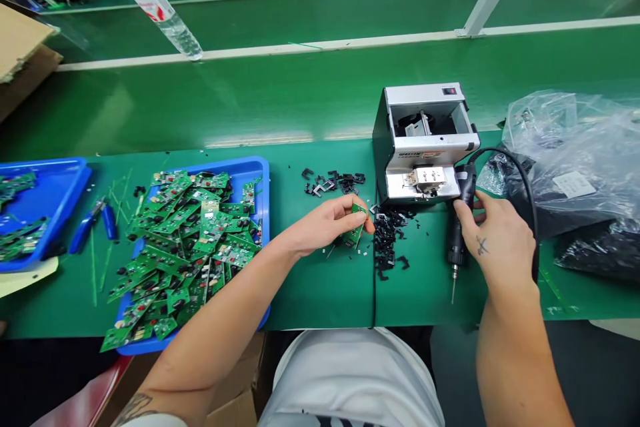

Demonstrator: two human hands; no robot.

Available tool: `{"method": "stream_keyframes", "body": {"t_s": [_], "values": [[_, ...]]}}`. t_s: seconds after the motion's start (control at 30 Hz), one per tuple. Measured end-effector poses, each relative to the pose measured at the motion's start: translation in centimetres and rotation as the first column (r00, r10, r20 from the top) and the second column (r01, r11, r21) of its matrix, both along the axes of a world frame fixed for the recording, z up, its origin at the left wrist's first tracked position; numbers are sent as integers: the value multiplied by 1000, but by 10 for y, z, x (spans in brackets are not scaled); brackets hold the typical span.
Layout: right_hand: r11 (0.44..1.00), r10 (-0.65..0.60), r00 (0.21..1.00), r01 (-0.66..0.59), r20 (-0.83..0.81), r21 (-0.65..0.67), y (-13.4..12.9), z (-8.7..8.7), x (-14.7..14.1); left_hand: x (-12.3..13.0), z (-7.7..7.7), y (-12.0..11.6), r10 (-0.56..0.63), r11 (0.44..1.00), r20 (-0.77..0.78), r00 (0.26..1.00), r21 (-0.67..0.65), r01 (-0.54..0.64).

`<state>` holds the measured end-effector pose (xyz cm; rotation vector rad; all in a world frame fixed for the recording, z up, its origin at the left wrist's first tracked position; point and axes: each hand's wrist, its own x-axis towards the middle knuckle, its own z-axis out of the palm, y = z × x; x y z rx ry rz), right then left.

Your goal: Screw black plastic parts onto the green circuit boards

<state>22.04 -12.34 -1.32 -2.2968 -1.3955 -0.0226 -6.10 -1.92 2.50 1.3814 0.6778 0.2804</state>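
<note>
The left hand [327,223] pinches a small green circuit board [357,225] between thumb and fingers, just above the green bench mat [320,300]; the board's parts are too small to make out. The right hand [495,240] is closed around a black electric screwdriver [463,227], its bit pointing down and touching nothing. Between the hands lies a heap of black plastic clips [385,240], with a smaller scatter [333,181] beyond. To the left, a blue tray [263,213] is piled high with boards, and whether they differ from the one in hand cannot be told. Blue-handled cutters [95,223] lie past it, beside a second blue tray [75,180] holding fewer boards. Ahead stands a silver screw feeder [425,140], a plastic bag [575,147] to its right, and a water bottle [160,7] lies farther off.
</note>
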Motion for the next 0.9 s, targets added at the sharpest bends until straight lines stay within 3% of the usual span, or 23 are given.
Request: {"method": "stream_keyframes", "body": {"t_s": [0.07,0.13,0.2,0.27,0.33,0.43,0.53,0.67,0.77,0.9], "values": [[994,83,995,-87,51,69,-14,4,-7,2,-1,-1,-25,1000,6,1000,-4,25],[953,286,956,-291,68,89,-28,7,-15,3,-2,-3,-43,999,-12,999,-16,43],[836,546,837,-547,42,38,-37,8,-24,4,-3,-5,-66,998,-44,997,-25,65],[690,724,690,-724,-5,-31,-40,5,-32,4,-3,-7,-100,995,-77,992,-37,98],[602,795,605,-795,-37,-72,-38,1,-36,3,-2,-10,-140,989,-100,985,-53,135],[554,825,559,-829,-79,-77,-33,-7,-37,3,-2,-12,-183,983,-103,978,-51,178],[553,820,551,-832,-157,-30,-30,-13,-36,4,-1,-14,-204,979,-93,975,-28,202],[618,752,566,-783,-338,65,-29,-14,-39,7,-1,-15,-212,977,-99,972,-13,212],[692,644,562,-717,-519,82,-26,-7,-47,8,-1,-17,-241,969,-88,967,29,244],[732,462,469,-681,-752,25,-19,5,-55,10,-2,-21,-266,962,-29,964,52,267]]}}
